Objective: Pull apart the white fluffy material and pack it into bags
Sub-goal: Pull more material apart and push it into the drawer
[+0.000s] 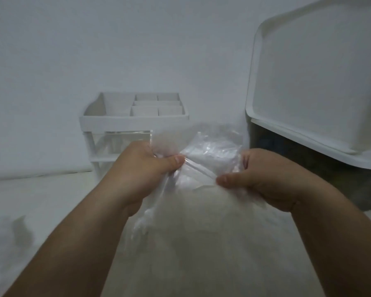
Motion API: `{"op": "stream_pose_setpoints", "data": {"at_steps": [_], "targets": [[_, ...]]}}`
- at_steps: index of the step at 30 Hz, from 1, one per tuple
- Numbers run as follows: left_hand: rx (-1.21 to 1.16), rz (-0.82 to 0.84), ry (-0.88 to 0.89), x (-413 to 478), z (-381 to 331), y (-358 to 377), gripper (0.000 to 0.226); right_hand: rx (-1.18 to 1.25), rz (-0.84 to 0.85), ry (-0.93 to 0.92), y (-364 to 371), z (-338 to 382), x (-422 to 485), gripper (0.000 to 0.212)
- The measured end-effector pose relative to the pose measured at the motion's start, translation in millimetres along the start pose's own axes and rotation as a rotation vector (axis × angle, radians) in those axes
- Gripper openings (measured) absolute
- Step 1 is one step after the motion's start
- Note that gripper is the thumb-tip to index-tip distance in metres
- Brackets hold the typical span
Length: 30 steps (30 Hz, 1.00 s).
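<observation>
A clear plastic bag (210, 151) is held up in front of me, crumpled near its mouth. My left hand (141, 170) pinches its left edge between thumb and fingers. My right hand (259, 181) pinches the right edge, thumb pointing inward. White fluffy material (201, 232) shows through the bag below my hands, filling its lower part. More fluffy white material (11, 232) lies at the lower left.
A white compartment organiser (135, 118) on thin legs stands against the wall behind the bag, with a clear drawer below it. A large white tray (317, 82) leans at the right over a dark object (308, 166). The surface is white.
</observation>
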<state>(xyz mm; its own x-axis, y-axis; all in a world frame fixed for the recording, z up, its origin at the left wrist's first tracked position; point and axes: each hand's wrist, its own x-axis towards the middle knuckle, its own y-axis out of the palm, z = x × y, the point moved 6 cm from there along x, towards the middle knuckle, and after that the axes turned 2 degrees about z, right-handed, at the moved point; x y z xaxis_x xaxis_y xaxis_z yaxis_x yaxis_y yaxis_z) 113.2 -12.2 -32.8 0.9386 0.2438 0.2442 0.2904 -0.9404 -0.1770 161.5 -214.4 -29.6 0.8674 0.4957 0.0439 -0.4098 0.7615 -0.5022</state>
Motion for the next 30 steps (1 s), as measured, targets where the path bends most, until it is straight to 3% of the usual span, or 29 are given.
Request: {"op": "stream_pose_setpoints", "data": {"at_steps": [3,6,9,12,16,19,24,27,30], "targets": [[0.044,0.000,-0.025,-1,1,3,0.005,-0.118,0.114,0.020,4,-1,1,0.043],[0.047,-0.025,-0.024,-1,3,4,0.003,-0.068,0.168,0.025,8,-4,3,0.020],[-0.008,-0.003,-0.045,0,6,7,0.005,0.089,0.176,0.069,9,-18,10,0.068],[-0.034,0.151,-0.113,-5,10,13,0.021,0.306,0.187,0.083,6,-23,15,0.040],[-0.012,0.365,-0.248,-15,18,21,0.044,0.413,0.227,0.057,-2,-20,10,0.022],[0.005,0.341,-0.273,-15,24,24,0.042,0.330,0.250,0.038,-4,-15,3,0.016],[0.003,0.369,-0.296,-16,24,26,0.041,0.308,-0.058,0.086,-19,-23,11,0.022],[0.135,0.393,-0.242,-17,14,19,0.048,0.312,-0.043,0.099,-19,-22,11,0.014],[0.159,0.163,-0.114,-9,-7,-8,0.094,0.216,-0.004,0.080,-22,-18,7,0.016]]}}
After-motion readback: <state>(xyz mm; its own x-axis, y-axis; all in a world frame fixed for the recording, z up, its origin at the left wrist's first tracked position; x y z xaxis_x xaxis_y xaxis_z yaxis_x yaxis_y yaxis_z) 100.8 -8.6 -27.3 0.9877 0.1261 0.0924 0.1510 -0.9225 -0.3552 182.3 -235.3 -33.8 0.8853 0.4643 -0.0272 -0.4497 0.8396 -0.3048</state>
